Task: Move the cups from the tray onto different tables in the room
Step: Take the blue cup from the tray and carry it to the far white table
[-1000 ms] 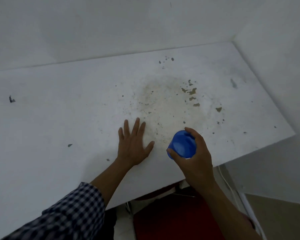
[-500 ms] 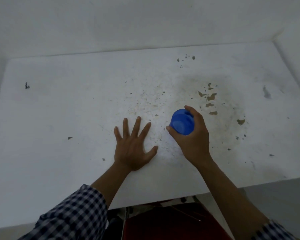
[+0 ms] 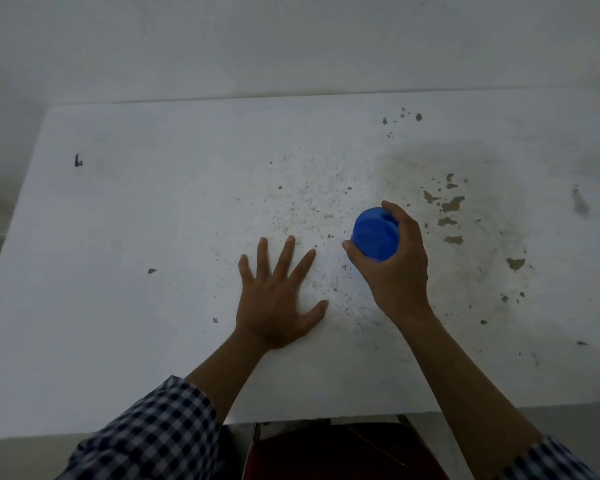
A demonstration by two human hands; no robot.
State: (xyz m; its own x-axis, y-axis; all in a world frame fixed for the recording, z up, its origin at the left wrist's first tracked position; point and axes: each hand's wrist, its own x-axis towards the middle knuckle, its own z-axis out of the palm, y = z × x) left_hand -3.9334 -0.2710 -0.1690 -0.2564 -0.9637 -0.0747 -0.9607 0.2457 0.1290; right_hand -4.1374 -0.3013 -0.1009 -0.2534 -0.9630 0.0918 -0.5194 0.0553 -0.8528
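— Head view: where's the blue cup (image 3: 374,237)?
— Wrapped in the right hand (image 3: 394,268), thumb on its left side, fingers curled over the far side, above the stained white table (image 3: 153,220).
— Left hand (image 3: 274,299)?
— Flat on the table, fingers spread, holding nothing.

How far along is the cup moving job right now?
Done: nothing visibly; no cup stands free on the stained white table. In hand: the right hand grips a blue plastic cup over the table; the left hand lies flat. Left: release it. The tray is out of view.
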